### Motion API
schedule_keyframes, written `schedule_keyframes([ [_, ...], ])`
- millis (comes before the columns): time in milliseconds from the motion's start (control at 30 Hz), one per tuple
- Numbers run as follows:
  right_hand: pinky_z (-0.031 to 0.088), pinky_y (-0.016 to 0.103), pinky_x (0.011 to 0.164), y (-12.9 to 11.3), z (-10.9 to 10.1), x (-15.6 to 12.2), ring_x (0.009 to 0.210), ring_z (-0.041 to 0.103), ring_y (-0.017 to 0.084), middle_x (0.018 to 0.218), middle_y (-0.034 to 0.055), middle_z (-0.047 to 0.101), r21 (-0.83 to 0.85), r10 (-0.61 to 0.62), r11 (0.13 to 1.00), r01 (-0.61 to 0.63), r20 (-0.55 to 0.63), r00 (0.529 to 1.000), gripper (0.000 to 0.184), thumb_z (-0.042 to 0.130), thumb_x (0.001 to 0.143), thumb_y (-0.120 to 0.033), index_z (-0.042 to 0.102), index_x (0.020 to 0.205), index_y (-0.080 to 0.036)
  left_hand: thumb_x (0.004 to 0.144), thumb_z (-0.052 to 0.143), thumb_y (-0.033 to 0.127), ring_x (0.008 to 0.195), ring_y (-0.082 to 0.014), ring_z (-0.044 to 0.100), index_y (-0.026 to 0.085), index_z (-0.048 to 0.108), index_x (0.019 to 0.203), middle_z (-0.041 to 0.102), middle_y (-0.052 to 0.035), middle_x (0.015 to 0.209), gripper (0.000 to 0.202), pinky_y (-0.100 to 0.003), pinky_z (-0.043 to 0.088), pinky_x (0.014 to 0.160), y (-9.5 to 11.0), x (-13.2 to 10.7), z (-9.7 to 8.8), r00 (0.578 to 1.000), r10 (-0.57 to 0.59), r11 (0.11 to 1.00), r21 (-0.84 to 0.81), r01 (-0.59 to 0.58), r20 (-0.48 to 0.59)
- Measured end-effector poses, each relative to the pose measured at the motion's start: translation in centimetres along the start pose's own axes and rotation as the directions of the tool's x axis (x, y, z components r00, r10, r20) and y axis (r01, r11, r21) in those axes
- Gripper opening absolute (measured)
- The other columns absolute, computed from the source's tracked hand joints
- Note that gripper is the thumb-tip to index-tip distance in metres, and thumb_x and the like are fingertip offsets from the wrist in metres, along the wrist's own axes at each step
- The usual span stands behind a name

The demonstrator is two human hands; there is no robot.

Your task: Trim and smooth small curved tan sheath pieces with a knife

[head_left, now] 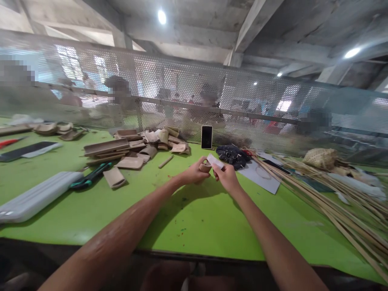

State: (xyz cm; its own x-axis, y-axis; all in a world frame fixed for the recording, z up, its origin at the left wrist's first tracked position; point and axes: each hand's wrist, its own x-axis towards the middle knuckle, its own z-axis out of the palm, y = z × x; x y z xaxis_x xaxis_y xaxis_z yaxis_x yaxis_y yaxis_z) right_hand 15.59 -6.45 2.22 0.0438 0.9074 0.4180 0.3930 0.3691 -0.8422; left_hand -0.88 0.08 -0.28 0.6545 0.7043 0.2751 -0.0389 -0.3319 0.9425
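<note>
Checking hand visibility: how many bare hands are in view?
2. Left hand grips a tan piece over the green table; right hand pinches a white strip. Hands behind the mesh may be hidden.

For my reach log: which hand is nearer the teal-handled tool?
Left. The left hand, holding a tan piece, is right of the teal-handled tool; the right hand, holding a pale strip, is farther right.

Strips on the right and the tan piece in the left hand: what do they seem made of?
Strips: probably split bamboo or cane, pale, matte, long, thin and slightly bowed. Tan piece in the left hand: looks like dried sheath or bark, matte brown and curled; too blurred to be sure.
</note>
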Motion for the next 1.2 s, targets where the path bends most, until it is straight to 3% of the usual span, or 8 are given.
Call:
schedule_keyframes([
  [533,0.036,0.024,0.047,-0.5,-0.1,-0.3,0.047,0.045,0.011,0.053,-0.0019,0.053,-0.008,0.0,1.0,0.0,0.049,0.999,0.031,0.063,0.084,-0.045,0.066,0.074,-0.015,0.069,0.069,0.021,0.055,-0.0082,0.048,0.018,0.038,0.133,0.053,0.0056,0.075,0.07,-0.02,0.039,0.05,0.6,-0.4,0.0,1.0,-0.018,0.999,-0.035,0.018,0.011],
  [767,0.037,0.024,0.047,-0.6,-0.1,-0.3,0.047,0.046,0.011,0.054,-0.0021,0.055,-0.007,-0.006,1.0,0.007,0.058,0.998,0.03,0.065,0.082,-0.044,0.068,0.078,-0.014,0.067,0.069,0.017,0.064,-0.0097,0.052,0.017,0.042,0.123,0.054,0.0039,0.079,0.062,-0.021,0.043,0.057,1.5,-0.6,0.2,1.0,-0.023,0.999,-0.033,0.023,-0.017],
  [967,0.036,0.024,0.047,-0.6,-0.1,-0.2,0.048,0.043,0.01,0.055,-0.0027,0.055,0.009,-0.016,1.0,0.016,0.074,0.997,0.034,0.067,0.081,-0.041,0.074,0.097,-0.013,0.069,0.069,0.019,0.061,-0.0093,0.05,0.017,0.041,0.121,0.052,0.0051,0.077,0.059,-0.021,0.042,0.055,1.6,-0.7,0.1,0.999,-0.039,0.999,-0.028,0.039,0.018],
  [1100,0.035,0.024,0.047,-1.1,-0.1,-0.3,0.05,0.042,0.01,0.061,-0.0011,0.061,0.011,-0.009,1.0,0.008,0.073,0.997,0.045,0.067,0.079,-0.036,0.073,0.116,-0.012,0.069,0.069,0.019,0.063,-0.0091,0.05,0.018,0.043,0.117,0.053,0.0047,0.078,0.055,-0.021,0.042,0.057,1.4,-0.7,0.1,1.0,-0.016,1.0,-0.018,0.016,0.001],
  [1200,0.036,0.024,0.048,-1.4,-0.1,-0.4,0.05,0.042,0.011,0.063,0.0008,0.064,0.003,0.012,1.0,-0.012,0.067,0.998,0.049,0.067,0.077,-0.035,0.072,0.12,-0.012,0.069,0.069,0.018,0.062,-0.0085,0.048,0.017,0.042,0.12,0.053,0.0048,0.078,0.058,-0.02,0.041,0.055,1.3,-0.6,0.1,1.0,-0.01,1.0,-0.012,0.01,0.003],
])
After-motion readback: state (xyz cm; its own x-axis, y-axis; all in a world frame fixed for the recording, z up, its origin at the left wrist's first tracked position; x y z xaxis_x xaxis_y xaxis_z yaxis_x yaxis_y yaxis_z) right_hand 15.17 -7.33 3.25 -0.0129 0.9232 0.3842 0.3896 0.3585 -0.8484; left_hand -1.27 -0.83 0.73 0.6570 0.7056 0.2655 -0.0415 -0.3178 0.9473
